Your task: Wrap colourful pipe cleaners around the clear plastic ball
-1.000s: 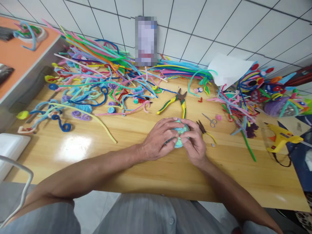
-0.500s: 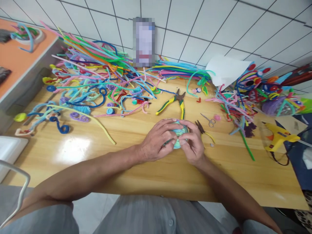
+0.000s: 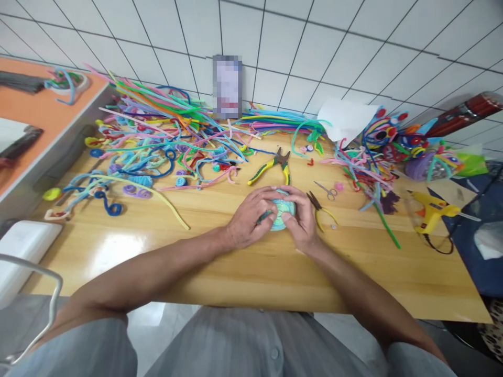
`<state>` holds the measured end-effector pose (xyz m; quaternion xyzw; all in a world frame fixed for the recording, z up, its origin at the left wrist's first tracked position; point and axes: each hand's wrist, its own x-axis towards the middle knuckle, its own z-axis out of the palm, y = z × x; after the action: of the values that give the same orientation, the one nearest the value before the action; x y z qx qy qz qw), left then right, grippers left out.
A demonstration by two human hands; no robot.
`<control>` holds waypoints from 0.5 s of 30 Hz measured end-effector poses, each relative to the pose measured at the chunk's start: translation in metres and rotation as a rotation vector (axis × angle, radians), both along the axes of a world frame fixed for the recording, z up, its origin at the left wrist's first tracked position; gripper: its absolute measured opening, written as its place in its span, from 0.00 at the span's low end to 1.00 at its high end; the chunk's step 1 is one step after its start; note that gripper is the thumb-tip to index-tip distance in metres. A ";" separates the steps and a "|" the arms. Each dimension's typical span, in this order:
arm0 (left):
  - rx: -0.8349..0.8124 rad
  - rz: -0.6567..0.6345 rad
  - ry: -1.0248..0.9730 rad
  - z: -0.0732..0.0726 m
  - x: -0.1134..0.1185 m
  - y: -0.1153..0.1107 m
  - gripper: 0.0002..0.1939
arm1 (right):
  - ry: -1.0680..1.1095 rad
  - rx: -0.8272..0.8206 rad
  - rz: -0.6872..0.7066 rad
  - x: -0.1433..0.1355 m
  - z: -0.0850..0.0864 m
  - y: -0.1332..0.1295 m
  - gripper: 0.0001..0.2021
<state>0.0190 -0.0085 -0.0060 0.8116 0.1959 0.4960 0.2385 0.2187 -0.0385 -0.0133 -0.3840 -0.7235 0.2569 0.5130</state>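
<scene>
Grip: left hand (image 3: 251, 215) and right hand (image 3: 303, 217) cup a coil (image 3: 282, 209) over the bench (image 3: 220, 275), probably keeping its turns tight. Just beyond the coil, pliers (image 3: 281, 158), likely kept handy; farther beyond, phone (image 3: 228, 86) propped upright, perhaps for viewing.

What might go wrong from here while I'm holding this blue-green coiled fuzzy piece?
The blue-green coiled fuzzy piece could lose its shape if the left hand and right hand, both holding it, squeeze too hard. The small yellow-handled metal pliers lie close beside the right hand, so a sideways move might knock them.
</scene>
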 end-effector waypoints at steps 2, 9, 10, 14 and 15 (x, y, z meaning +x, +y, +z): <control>0.007 -0.004 0.007 0.000 -0.001 0.001 0.05 | -0.001 -0.015 0.002 0.001 -0.002 0.001 0.19; -0.030 0.034 0.050 -0.003 -0.005 0.005 0.07 | -0.180 0.028 0.025 0.005 -0.005 0.001 0.39; -0.030 0.030 0.045 -0.004 -0.006 0.006 0.07 | -0.209 0.026 0.020 0.005 -0.007 0.002 0.42; -0.039 0.023 0.046 -0.005 -0.008 0.007 0.09 | -0.232 0.022 0.012 0.004 -0.017 0.007 0.50; -0.045 0.022 0.049 -0.005 -0.008 0.007 0.09 | -0.232 0.027 0.012 0.003 -0.019 0.008 0.53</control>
<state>0.0106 -0.0019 -0.0114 0.8158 0.2216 0.4739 0.2466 0.2220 -0.0304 -0.0324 -0.3997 -0.7837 0.2039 0.4295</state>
